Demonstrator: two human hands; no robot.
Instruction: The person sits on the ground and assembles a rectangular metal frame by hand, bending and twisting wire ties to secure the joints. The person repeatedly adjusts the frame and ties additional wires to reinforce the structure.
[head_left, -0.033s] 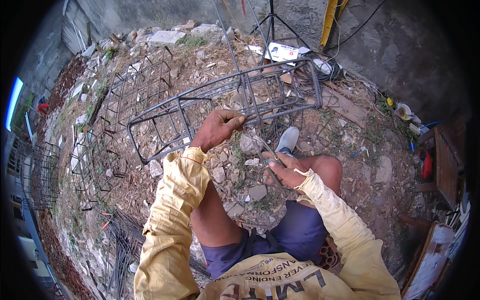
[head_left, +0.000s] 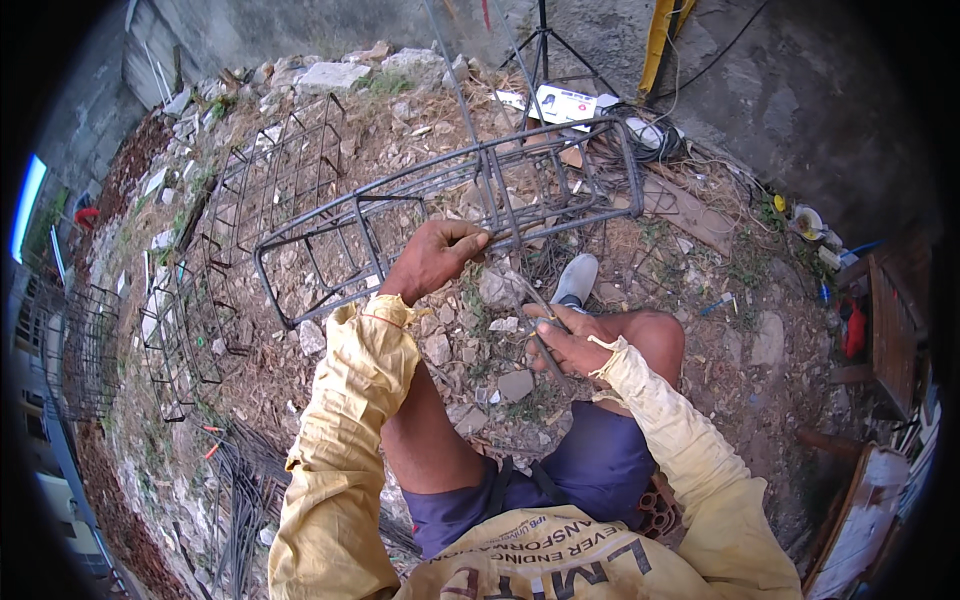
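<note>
A long cage of dark steel rebar [head_left: 400, 190] with rectangular stirrups lies slantwise across the ground before me. My left hand [head_left: 436, 258] is closed at its near long bar, thumb and forefinger pinched beside a stirrup crossing. Whether a thin wire is also between those fingers is too small to tell. Below and to the right, my right hand [head_left: 580, 345] is wrapped round the handles of a pair of pincers [head_left: 547, 352]. The pincers' jaws point up and left toward the crossing, just under the cage. Part of their handles is hidden by my palm.
More rebar cages [head_left: 275, 185] stand at the left. Loose steel rods [head_left: 240, 500] lie at the lower left. Beyond the cage are a black tripod [head_left: 543, 45] and coiled cable [head_left: 655, 140]. Wooden furniture [head_left: 890, 325] stands at the right. Stones and rubble [head_left: 335, 75] litter the ground.
</note>
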